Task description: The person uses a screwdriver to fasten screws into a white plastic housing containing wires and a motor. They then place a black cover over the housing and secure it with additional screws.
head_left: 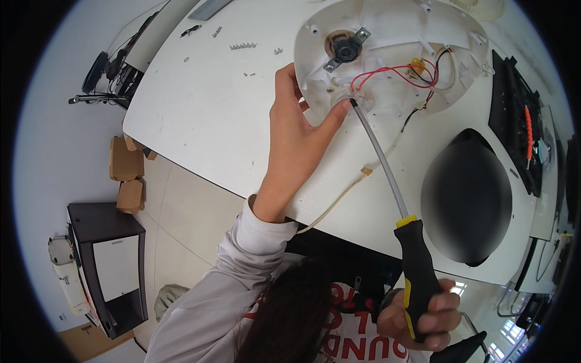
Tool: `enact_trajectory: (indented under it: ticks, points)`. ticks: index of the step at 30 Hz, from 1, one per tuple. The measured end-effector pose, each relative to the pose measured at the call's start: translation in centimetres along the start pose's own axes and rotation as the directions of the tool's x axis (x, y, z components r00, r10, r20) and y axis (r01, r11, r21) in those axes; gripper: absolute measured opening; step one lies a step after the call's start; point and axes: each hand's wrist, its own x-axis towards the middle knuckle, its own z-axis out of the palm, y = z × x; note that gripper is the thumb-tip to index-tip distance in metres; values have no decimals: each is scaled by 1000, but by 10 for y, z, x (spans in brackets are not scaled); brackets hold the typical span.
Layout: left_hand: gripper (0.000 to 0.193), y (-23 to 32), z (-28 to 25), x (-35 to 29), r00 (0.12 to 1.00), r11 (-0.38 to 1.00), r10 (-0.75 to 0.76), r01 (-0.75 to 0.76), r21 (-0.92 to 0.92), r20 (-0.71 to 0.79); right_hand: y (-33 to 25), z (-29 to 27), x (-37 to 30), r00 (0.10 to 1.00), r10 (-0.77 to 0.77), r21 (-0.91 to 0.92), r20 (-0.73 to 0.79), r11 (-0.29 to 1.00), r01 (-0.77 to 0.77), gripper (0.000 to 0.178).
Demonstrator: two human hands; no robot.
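A white plastic appliance housing (387,45) lies with its hollow inner side up at the far edge of the view. Inside it are a dark round part with a metal bracket (346,51), thin red wires (387,70) and a small yellow component (416,66). My left hand (299,130) grips the near left rim, its thumb inside beside the screwdriver's tip. A long-shafted screwdriver (417,260) with a black and yellow handle is in my right hand (417,317), fingers wrapped round the handle. Its tip touches or nearly touches the housing near the red wires; a screw there cannot be made out.
Several small screws (243,46) lie on the white table (200,103) to the left. A pale cord (339,199) runs from the housing to the near edge. At right are a large black oval object (466,199) and a black case (511,115) with an orange-red tool (529,136).
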Motion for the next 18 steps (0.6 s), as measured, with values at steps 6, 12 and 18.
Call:
enact_trajectory:
  ticks: [6, 12, 18]
  points:
    - [58, 2, -2, -1, 1000, 1000, -1, 1, 2, -3, 14, -2, 14, 981, -192, -157, -4, 969, 189, 47]
    - [58, -2, -1, -1, 1000, 1000, 10, -10, 13, 4, 1, 1, 0, 995, -63, -76, -75, 995, 57, 34]
    - [59, 0, -2, -1, 1000, 1000, -6, 6, 16, -1, 2, 6, 14, 995, -19, -97, -98, 995, 10, 43]
